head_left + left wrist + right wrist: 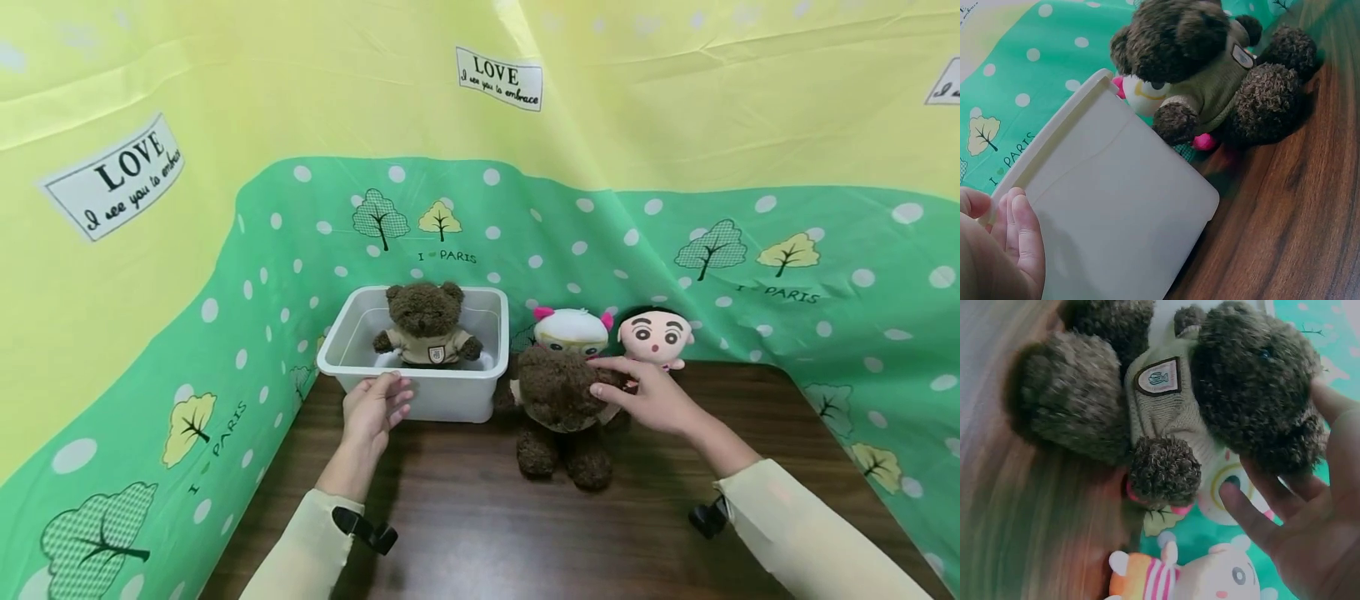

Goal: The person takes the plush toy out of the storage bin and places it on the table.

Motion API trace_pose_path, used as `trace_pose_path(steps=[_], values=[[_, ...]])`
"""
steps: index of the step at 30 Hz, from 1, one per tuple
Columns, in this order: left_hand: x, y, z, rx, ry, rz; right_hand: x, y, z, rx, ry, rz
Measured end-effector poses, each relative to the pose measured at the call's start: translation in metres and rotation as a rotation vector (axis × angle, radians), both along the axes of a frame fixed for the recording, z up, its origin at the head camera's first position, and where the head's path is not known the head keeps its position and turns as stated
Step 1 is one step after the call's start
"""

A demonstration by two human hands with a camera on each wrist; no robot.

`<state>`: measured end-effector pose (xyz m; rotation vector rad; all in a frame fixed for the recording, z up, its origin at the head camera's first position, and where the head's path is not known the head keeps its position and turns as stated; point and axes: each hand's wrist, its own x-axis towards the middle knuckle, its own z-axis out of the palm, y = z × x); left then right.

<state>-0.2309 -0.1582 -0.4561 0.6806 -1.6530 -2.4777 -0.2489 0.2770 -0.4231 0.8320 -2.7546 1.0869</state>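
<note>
With the thumb over the front rim and the fingers against the outer wall, my left hand (372,414) pinches the light grey plastic bin (438,392). Inside it sits a small brown teddy bear (425,312) in a tan shirt with a badge. My right hand (654,402) holds a larger brown teddy bear (558,387) by its head, thumb and fingers on either side. This bear's head tips forward and hides its sweater in the head view. The right wrist view shows the knitted sweater (1169,412) and its badge.
Behind the larger bear stand a white plush toy with pink ears (572,327) and a black-haired plush doll (655,333). They rest at the back of the dark wooden table (465,517), against a green and yellow printed cloth (600,217). The bin is at the back left.
</note>
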Motion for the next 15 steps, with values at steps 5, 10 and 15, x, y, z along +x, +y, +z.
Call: trace_pose_path(steps=[5, 10, 15], values=[[-0.001, 0.001, -0.001, 0.01, 0.005, -0.003, -0.008, -0.009, -0.001, 0.005, -0.031, -0.042], [0.0, 0.001, 0.0, 0.011, 0.009, 0.0, -0.011, -0.017, -0.008, 0.0, -0.018, -0.089], [0.0, 0.0, -0.001, 0.008, 0.008, 0.003, -0.015, -0.013, -0.008, -0.006, -0.055, -0.054]])
